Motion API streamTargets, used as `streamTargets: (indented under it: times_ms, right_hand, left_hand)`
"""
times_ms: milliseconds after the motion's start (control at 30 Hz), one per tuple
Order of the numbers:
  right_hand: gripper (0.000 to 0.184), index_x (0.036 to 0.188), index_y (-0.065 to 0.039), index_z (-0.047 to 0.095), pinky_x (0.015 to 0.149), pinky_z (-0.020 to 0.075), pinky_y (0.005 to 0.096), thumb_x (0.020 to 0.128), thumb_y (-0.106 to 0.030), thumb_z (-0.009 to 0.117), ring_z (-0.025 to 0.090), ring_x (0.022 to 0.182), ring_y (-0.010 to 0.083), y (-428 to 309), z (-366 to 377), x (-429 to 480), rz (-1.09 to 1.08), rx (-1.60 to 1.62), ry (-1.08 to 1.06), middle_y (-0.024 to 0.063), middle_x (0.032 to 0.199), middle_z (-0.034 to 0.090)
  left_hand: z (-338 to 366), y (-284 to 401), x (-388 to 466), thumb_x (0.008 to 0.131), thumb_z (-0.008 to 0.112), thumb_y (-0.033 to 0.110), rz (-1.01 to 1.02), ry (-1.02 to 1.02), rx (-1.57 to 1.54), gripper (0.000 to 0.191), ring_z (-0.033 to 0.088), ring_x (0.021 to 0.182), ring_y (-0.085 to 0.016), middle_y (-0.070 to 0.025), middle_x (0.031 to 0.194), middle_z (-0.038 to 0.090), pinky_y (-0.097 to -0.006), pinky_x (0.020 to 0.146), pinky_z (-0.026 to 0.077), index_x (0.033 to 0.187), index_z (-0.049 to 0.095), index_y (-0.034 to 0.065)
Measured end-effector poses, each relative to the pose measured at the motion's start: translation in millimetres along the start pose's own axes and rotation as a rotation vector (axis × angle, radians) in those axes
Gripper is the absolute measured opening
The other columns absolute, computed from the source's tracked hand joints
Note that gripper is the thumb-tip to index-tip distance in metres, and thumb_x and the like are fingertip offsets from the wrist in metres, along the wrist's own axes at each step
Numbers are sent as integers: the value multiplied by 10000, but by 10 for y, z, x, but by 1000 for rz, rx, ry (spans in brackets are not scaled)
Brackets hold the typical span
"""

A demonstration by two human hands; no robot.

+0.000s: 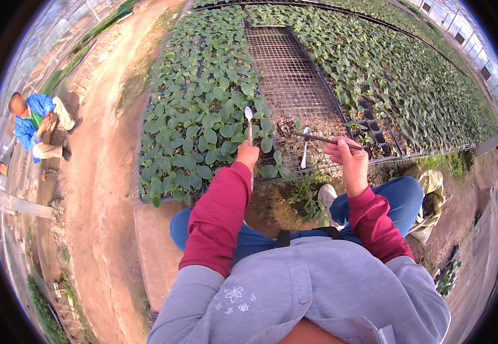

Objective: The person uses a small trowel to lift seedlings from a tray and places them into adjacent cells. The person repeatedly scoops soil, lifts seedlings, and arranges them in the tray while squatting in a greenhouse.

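Observation:
My left hand [247, 153] grips the handle of a tool with a pale spoon-like head [249, 113], which points away from me over broad-leaved seedlings [210, 136]. Between thumb and fingers, my right hand [348, 155] holds a thin dark stick [324, 139] that slants left over the wire mesh bench [292, 81]. Just beyond its left end is a brown clump [286, 126], perhaps soil or roots; whether they touch I cannot tell. A white spoon-like object [304, 148] lies on the mesh between my hands.
Right of the mesh, a black cell tray [375, 129] shows several cells without plants, beside more seedlings [416, 90]. A yellowish sack [430, 189] stands by my right knee. To the left runs a dirt path [98, 150], where a person in blue [40, 116] sits.

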State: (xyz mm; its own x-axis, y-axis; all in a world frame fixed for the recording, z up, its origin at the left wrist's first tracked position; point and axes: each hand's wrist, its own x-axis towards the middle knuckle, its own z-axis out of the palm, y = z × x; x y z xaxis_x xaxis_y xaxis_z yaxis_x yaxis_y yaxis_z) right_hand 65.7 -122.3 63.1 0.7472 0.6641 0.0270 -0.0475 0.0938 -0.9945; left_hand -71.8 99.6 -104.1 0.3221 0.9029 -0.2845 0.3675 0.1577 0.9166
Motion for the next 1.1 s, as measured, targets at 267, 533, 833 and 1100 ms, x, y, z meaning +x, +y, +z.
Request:
streamTargets:
  times_ms: [267,533,833,1100]
  right_hand:
    - [201,956,25,553,567,466,213,851,-138,502,611,684,139,378,368,-2,39,-127,-142,92,783,610]
    - [188,905,44,571,556,470,219,832,-122,522,610,634,116,475,739,8,-107,-326,-240,81,709,616]
    - [166,795,-14,603,536,461,309,774,-176,572,594,612,245,552,1191,33,-532,-792,-343,112,668,595]
    - [225,780,-51,609,605,457,347,795,-258,521,578,673,266,703,1308,-3,-587,-925,-504,114,728,600]
  left_hand:
    - [-276,468,-375,704,436,7,-302,-239,-226,622,381,988,-220,-52,1123,367,-422,757,408,1288,273,144]
    - [-357,492,-440,694,450,6,-289,-268,-198,565,403,897,-176,-20,1028,411,-378,680,418,1227,329,149]
    - [-397,430,-426,702,485,89,-236,-272,-138,408,425,834,-145,-10,936,490,-312,633,375,1103,432,144]
    - [-388,138,-240,730,510,43,-187,-331,-489,146,452,567,-102,19,680,421,-216,490,353,845,426,72]
